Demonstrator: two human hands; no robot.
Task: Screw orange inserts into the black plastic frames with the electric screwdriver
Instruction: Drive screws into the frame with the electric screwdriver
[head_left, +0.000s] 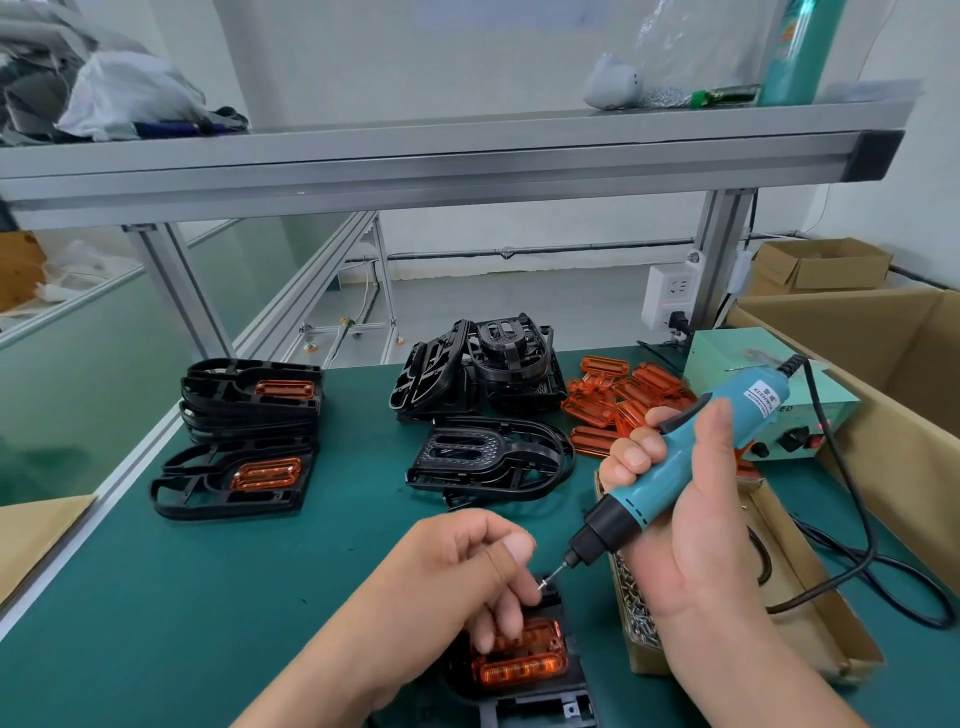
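Head view: the electric screwdriver (670, 467) is gripped in the right hand (696, 525), fingers wrapped round its teal barrel, with the bit angled down and to the left. Its tip is met by the left hand (457, 566), whose curled fingers hold the orange insert (524, 662) seated in the black frame (540, 706) at the near side of the desk (260, 597) (thumb and forefinger close by the bit). Just right of the work, a box of screws (640, 623) is seen. Farther back, finished frames (249, 410) are stacked at left, bare frames (483, 374) piled in the middle, and loose inserts (623, 400) heaped at right.
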